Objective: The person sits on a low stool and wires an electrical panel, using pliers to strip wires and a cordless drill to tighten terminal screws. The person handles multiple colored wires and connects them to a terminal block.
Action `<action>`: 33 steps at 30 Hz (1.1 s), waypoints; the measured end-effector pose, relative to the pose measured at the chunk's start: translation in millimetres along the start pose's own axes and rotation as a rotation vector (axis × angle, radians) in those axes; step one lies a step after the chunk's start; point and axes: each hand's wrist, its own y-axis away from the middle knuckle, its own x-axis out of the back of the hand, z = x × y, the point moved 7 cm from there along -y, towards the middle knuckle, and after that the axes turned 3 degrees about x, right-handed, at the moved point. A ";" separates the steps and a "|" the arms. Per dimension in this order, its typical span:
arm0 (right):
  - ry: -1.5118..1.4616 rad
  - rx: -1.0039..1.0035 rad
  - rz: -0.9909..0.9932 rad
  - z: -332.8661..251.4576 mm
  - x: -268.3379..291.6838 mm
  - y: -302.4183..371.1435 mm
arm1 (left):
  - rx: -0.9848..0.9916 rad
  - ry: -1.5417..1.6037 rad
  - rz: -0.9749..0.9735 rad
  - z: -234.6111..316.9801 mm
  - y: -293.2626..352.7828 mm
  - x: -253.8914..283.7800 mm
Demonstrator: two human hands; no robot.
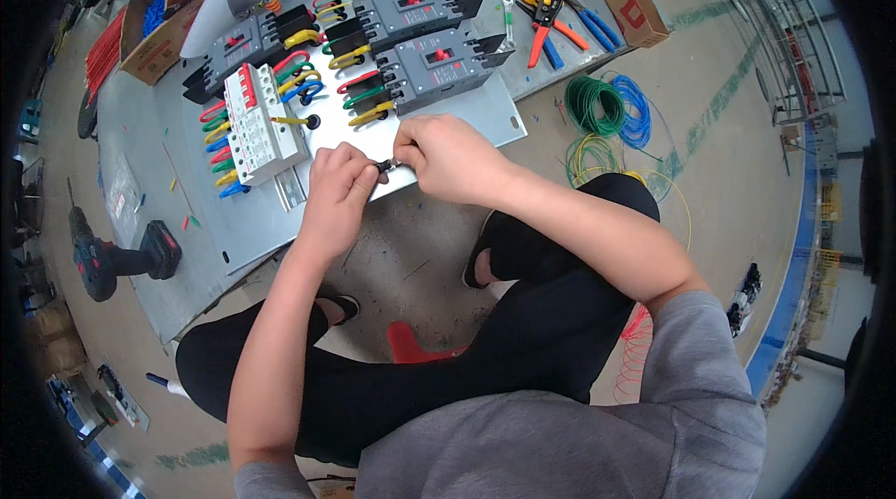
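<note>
Over the near edge of a light metal mounting plate (pixel 509 121), my two hands meet. My left hand (pixel 338 189) is closed, pinching a small black piece (pixel 384 166) between thumb and fingers. My right hand (pixel 455 158) is closed too, its fingertips at the metallic end of that piece; what it grips is mostly hidden. Just beyond my right hand sits a grey moulded-case circuit breaker (pixel 439 70), with red, green and yellow wires from its left side. A row of white miniature breakers (pixel 261 121) with red switches and coloured wire loops stands left of my left hand.
Farther back are two more grey breakers (pixel 406 12) (pixel 245 49). Orange-handled cutters (pixel 551 18) and a wrench (pixel 508 18) lie on the grey table (pixel 149 154). A cordless drill (pixel 117 256) rests at the left edge. Green (pixel 595 105) and blue wire coils (pixel 635 112) are on the right.
</note>
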 end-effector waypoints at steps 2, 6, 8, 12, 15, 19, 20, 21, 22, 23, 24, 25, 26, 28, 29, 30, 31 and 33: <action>0.006 0.000 0.000 -0.7 -0.9 -0.4 | 0.050 0.024 -0.067 0.7 -5.1 -1.5; 0.009 0.008 0.028 3.2 -1.8 -1.1 | 0.125 0.070 -0.172 2.6 -14.0 -4.1; 0.002 0.000 0.007 5.1 -0.1 -1.9 | 0.159 0.069 -0.192 4.5 -15.3 -3.8; -0.043 -0.066 -0.093 9.6 5.6 -3.4 | 0.245 0.122 -0.027 2.0 -8.9 0.1; -0.075 -0.081 -0.141 12.7 7.6 -4.1 | 0.295 0.180 -0.034 -8.4 -3.2 1.1; -0.058 -0.053 -0.162 15.9 7.9 -5.4 | 0.230 0.161 0.007 -2.4 -0.9 3.9; -0.063 -0.060 -0.163 16.1 8.6 -5.5 | 0.199 0.154 0.026 1.2 -0.8 4.5; -0.068 -0.066 -0.165 15.7 9.7 -5.5 | 0.193 0.132 0.035 2.5 -0.9 4.4; -0.071 -0.071 -0.168 15.1 10.4 -5.7 | 0.188 0.110 0.046 3.4 -0.6 4.6; -0.094 -0.081 -0.162 16.4 10.8 -5.9 | 0.182 0.088 0.058 4.0 -0.1 4.7; -0.117 -0.091 -0.157 18.7 10.7 -6.1 | 0.143 0.041 0.086 5.9 0.5 5.3; -0.140 -0.102 -0.154 20.9 10.5 -6.2 | 0.106 -0.004 0.114 7.8 1.4 4.2; -0.136 -0.106 -0.158 21.5 10.5 -6.8 | 0.069 -0.049 0.142 10.0 2.2 4.2; -0.129 -0.115 -0.163 23.1 11.5 -7.5 | -0.028 -0.080 0.129 16.7 0.2 3.8; -0.096 -0.099 -0.159 24.0 11.4 -7.9 | -0.078 -0.095 0.122 20.5 -0.8 3.3; -0.063 -0.084 -0.154 25.5 10.0 -8.6 | -0.091 -0.072 0.152 19.8 0.2 4.3; -0.029 -0.065 -0.149 24.1 10.6 -10.0 | -0.106 -0.051 0.185 17.7 2.3 6.0; -0.033 -0.082 -0.175 22.7 11.8 -11.0 | -0.149 -0.066 0.235 15.6 6.7 7.6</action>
